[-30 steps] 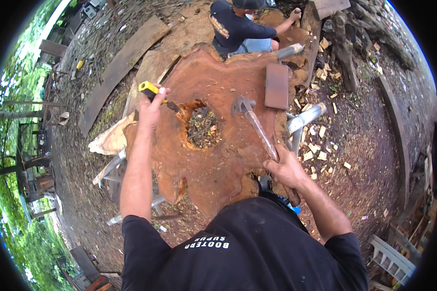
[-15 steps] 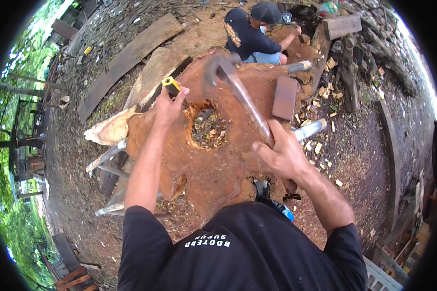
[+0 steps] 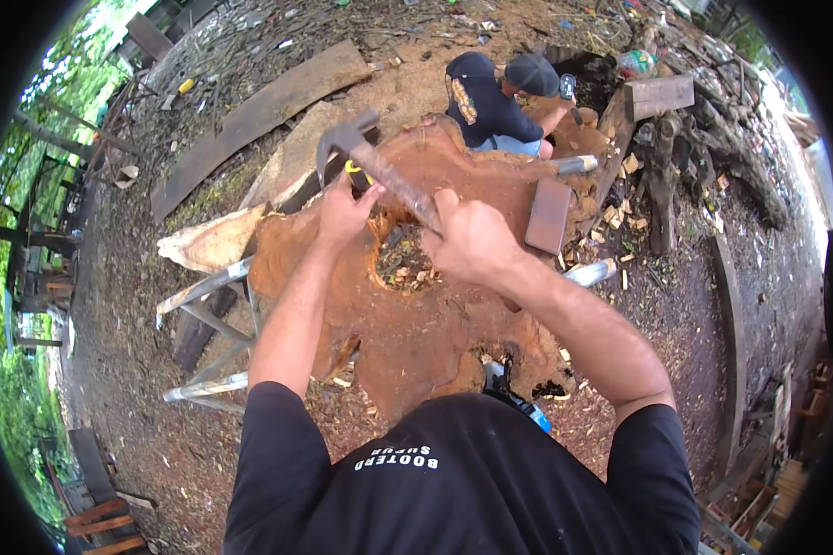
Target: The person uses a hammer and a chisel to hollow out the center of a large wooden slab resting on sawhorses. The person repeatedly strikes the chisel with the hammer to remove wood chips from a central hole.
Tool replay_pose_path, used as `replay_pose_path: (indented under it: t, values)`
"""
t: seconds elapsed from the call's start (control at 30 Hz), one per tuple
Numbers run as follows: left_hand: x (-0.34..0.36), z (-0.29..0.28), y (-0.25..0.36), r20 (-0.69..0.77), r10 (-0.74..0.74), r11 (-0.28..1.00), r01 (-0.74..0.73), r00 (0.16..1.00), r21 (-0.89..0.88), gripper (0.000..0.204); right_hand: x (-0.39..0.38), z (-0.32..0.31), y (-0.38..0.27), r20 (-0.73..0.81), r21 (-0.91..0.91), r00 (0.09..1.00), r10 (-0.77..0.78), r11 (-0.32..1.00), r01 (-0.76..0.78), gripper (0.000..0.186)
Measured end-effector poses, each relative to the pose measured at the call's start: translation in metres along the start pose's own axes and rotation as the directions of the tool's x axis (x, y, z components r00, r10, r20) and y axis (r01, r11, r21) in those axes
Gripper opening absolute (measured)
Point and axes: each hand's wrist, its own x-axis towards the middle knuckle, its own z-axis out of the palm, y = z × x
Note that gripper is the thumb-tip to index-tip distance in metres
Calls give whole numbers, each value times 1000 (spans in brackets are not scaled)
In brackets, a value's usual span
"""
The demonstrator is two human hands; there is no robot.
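A broad reddish-brown wood slab (image 3: pixel 389 333) with a wavy edge lies in front of me, with a ragged hole through its middle and wood chips visible below. My left hand (image 3: pixel 344 220) is closed round the black and yellow handle of a chisel (image 3: pixel 359 173), beyond the hole's far left rim; its blade is hidden. My right hand (image 3: pixel 472 239) grips the handle of a claw hammer (image 3: pixel 398 185). The hammer's head is slightly blurred and overlaps the chisel's top in this view; whether they touch I cannot tell.
A brown rectangular block (image 3: pixel 548 217) rests on the slab's right side. Metal legs (image 3: pixel 590 273) stick out around the slab. Another person (image 3: pixel 495 106) sits beyond its far edge. Planks (image 3: pixel 259 125) lie at far left; chips and gnarled logs (image 3: pixel 662 180) at right.
My right hand has swung the hammer left and away from me, bringing its head over the chisel. My left hand has shifted slightly right and nearer, still holding the chisel.
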Motion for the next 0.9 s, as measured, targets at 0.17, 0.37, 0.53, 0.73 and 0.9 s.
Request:
replay_pose_path:
  t: [0.17,0.37,0.53,0.73,0.9]
  values:
    - [0,-8,-25,33,-23,999,22,999,34,41,-8,-60,-52,-344,259,935,-80,950,177,35]
    - [3,7,-32,41,-59,998,57,997,40,44,-3,-1,-24,-343,111,937,-72,987,117,37]
    - [9,13,-42,-101,138,974,-117,985,192,50,10,20,12,-45,-110,999,12,994,-16,37]
    - [1,5,-38,20,-7,993,4,1000,122,50,-6,-63,-48,-433,213,899,-67,961,174,27]
    - [1,9,-32,4,23,992,-24,1000,124,52,-8,-36,-44,-682,76,684,-261,904,421,33]
